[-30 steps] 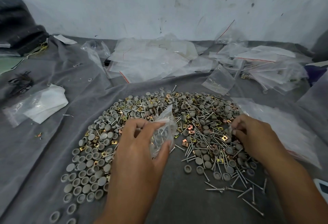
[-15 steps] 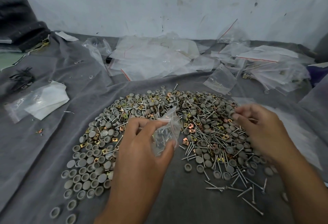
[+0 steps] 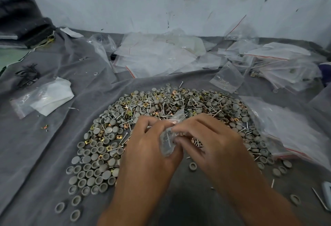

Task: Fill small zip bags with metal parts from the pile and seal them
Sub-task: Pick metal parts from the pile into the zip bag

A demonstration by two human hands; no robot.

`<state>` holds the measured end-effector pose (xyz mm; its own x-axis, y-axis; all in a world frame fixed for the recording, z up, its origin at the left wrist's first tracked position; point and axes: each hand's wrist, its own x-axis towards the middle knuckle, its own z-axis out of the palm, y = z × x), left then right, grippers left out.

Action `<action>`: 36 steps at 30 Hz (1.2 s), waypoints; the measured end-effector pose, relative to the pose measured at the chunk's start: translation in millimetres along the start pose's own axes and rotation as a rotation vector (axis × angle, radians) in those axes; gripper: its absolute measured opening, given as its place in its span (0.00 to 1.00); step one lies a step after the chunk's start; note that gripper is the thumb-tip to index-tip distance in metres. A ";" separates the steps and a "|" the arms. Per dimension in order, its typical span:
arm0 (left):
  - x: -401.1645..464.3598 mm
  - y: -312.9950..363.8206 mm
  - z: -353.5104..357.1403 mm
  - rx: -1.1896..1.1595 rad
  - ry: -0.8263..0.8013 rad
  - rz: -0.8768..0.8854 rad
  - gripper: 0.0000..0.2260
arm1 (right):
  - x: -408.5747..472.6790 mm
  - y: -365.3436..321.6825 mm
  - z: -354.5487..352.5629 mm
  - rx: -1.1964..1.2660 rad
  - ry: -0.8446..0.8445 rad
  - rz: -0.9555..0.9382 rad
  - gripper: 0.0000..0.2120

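A small clear zip bag [image 3: 168,141] with a few screws inside is held upright over the pile of metal parts [image 3: 143,118]. My left hand [image 3: 148,150] grips the bag from the left, thumb and fingers pinching it. My right hand [image 3: 207,139] meets it from the right, fingertips at the bag's mouth. The pile holds grey round caps, silver screws and brass square nuts, spread on a grey cloth [image 3: 44,145]. Whether my right fingers carry a part is hidden.
Empty clear zip bags [image 3: 157,55] lie heaped at the back. More bags [image 3: 283,64] are at the back right, and a stack of them [image 3: 293,127] lies right of the pile. A bag with white paper [image 3: 44,98] rests at left. Black screws [image 3: 26,75] sit far left.
My right hand has left the right side of the pile and come to the bag's mouth. The left hand kept hold of the bag, lowering it slightly.
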<state>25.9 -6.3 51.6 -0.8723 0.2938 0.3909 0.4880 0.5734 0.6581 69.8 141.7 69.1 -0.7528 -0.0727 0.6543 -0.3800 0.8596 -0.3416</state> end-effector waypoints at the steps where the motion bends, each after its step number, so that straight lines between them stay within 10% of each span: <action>1: -0.1 0.5 -0.1 -0.004 0.001 0.001 0.13 | -0.4 -0.4 -0.9 0.027 0.022 0.040 0.06; 12: 0.1 3.8 -3.7 -0.019 -0.010 -0.021 0.16 | 0.2 -9.4 -3.3 0.180 0.144 0.078 0.06; 16: -1.2 3.5 -6.9 -0.014 -0.006 -0.030 0.17 | 0.0 35.5 -26.3 0.077 0.173 0.355 0.05; 23: -1.2 5.1 -8.0 -0.020 -0.004 -0.024 0.18 | -30.0 122.5 -33.1 -0.254 -0.461 0.943 0.15; 36: -2.6 5.8 -6.7 -0.024 -0.034 -0.040 0.18 | -31.3 145.3 -28.3 -0.174 -0.147 0.878 0.09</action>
<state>31.1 -8.9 58.7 -0.8915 0.2972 0.3418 0.4528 0.5671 0.6880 53.4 283.2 18.1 -0.7990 0.5912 0.1096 0.4408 0.6998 -0.5621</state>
